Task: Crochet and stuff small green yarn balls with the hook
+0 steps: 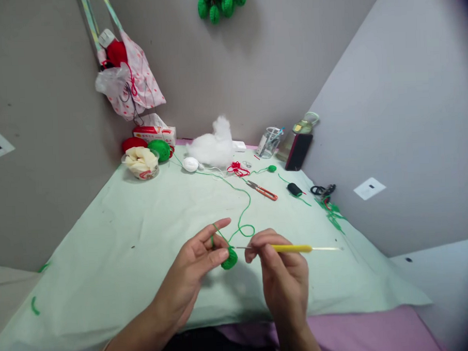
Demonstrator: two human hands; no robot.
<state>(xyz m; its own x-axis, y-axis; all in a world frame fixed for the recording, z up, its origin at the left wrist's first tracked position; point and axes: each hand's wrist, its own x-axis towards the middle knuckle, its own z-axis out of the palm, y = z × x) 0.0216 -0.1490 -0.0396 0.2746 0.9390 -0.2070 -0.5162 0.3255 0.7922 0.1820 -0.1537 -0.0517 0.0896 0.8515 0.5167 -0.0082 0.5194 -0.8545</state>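
Note:
Between thumb and fingers, my left hand [197, 265] pinches a small round green crochet piece [229, 259]. Green yarn [245, 206] loops over the raised index finger of that hand and trails back across the table. My right hand [282, 269] is closed around the yellow handle of a crochet hook [293, 248]. The hook's thin metal tip points left and meets the top of the green piece; whether it sits inside a stitch is too small to tell.
On the pale green tablecloth [116, 242] lie orange thread snips [262, 190], a dark thread spool [294, 189] and red yarn [238, 169]. Behind stand white stuffing [213, 143], a green yarn ball [160, 150], a plastic bowl [141, 166], a glass jar [269, 143] and a phone [299, 152].

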